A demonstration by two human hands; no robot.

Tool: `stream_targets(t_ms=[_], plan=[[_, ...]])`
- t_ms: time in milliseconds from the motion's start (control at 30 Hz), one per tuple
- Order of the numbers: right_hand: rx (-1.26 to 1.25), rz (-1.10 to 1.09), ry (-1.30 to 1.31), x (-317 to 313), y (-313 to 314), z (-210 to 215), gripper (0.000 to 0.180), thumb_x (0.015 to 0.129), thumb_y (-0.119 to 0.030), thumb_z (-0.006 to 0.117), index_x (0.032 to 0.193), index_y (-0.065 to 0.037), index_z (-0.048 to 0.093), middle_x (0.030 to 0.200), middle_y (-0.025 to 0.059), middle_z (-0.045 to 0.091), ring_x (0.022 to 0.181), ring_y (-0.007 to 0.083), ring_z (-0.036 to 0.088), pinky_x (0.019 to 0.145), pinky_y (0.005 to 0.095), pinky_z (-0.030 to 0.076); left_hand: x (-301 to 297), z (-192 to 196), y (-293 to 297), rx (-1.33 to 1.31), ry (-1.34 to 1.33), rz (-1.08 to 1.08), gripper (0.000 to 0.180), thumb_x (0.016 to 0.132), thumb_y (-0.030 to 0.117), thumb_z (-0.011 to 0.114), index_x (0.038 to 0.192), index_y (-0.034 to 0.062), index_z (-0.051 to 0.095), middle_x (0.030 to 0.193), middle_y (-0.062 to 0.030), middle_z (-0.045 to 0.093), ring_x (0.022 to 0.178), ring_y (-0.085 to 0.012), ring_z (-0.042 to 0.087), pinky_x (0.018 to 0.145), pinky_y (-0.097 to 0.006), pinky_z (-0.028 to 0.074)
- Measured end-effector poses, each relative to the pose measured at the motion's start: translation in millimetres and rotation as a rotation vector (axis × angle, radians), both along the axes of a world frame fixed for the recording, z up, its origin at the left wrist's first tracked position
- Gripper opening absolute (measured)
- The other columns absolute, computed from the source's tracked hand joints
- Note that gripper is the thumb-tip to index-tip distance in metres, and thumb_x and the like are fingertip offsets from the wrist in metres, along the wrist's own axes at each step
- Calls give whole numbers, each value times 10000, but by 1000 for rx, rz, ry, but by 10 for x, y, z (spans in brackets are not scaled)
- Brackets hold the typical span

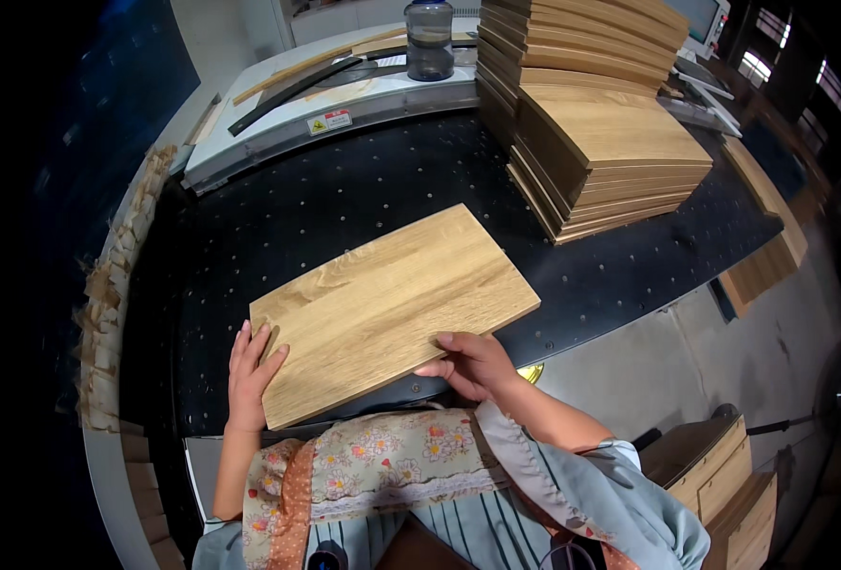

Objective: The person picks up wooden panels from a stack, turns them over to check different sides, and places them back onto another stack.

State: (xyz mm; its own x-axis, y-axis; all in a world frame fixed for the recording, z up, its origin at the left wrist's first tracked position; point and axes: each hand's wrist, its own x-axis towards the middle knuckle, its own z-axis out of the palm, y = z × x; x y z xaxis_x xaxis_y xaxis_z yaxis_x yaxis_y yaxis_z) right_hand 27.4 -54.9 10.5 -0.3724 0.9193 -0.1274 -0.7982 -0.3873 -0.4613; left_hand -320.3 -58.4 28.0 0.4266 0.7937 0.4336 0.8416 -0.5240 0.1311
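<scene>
- A rectangular wooden board [392, 309] with a light oak grain lies flat on the black counter [325, 204], turned at an angle so one corner points toward the person.
- The left hand [249, 375] rests against the board's near-left corner, fingers stretched out flat and open along its edge, not closed round it.
- The right hand [473, 366] meets the board's near long edge, fingers curled at the edge; whether they reach under the board is hard to tell from this angle.
- The two hands are well apart, one at each end of the near side of the board.
- The counter is dark and dotted with small pale points.
- A stack of similar boards [601, 142] stands at the far right of the counter, well apart from the single board.
- A dark-capped plastic bottle [429, 38] stands beyond, on a pale grey machine surface [325, 104], with long wooden strips [306, 66] lying beside it.
- Offcut wood pieces [107, 304] line the counter's left rim.
- The person wears a floral apron [373, 465] over a striped top.
</scene>
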Motion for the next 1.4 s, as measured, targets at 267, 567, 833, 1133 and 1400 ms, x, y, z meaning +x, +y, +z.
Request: stream_targets(t_ms=[267, 567, 833, 1133, 1400], plan=[[-52, -89, -203, 47, -235, 342, 419, 890, -71, 540, 1242, 83, 372, 1120, 174, 525, 934, 243, 620, 706, 340, 612, 68, -38, 58, -165, -206, -181, 271, 811, 122, 552, 1055, 111, 669, 1202, -123, 603, 1205, -320, 507, 1074, -469, 311], [33, -35, -260, 46, -211, 627, 488, 937, -219, 503, 1308, 39, 319, 1170, 171, 527, 966, 276, 627, 684, 340, 599, -34, 83, 278, -343, -753, -378, 214, 772, 131, 639, 956, 22, 656, 1056, -161, 663, 1074, -285, 605, 1042, -452, 350], [231, -573, -417, 200, 314, 301, 326, 885, -91, 564, 1195, -56, 467, 1113, 91, 554, 936, 175, 593, 678, 282, 521, -215, -171, 948, -293, -1615, -144, 464, 847, 134, 649, 1254, 19, 456, 1202, -85, 562, 1114, -209, 532, 976, -341, 398], [410, -612, -643, 353, 1157, 97, 379, 909, -90, 538, 1261, 15, 448, 1174, 93, 551, 1103, 156, 499, 956, 288, 384, 22, -76, 1130, -304, -1700, -112, 369, 906, 149, 558, 1231, -6, 476, 1201, -102, 574, 1095, -202, 555, 958, -323, 414], [426, -558, -458, 404, 1247, -229, 294, 899, -113, 560, 1174, -21, 508, 1091, 63, 576, 1022, 129, 519, 931, 286, 388, -97, 393, 1169, 144, -1227, 37, 318, 893, 101, 545, 1193, 6, 497, 1189, -112, 557, 1111, -182, 512, 974, -304, 369]])
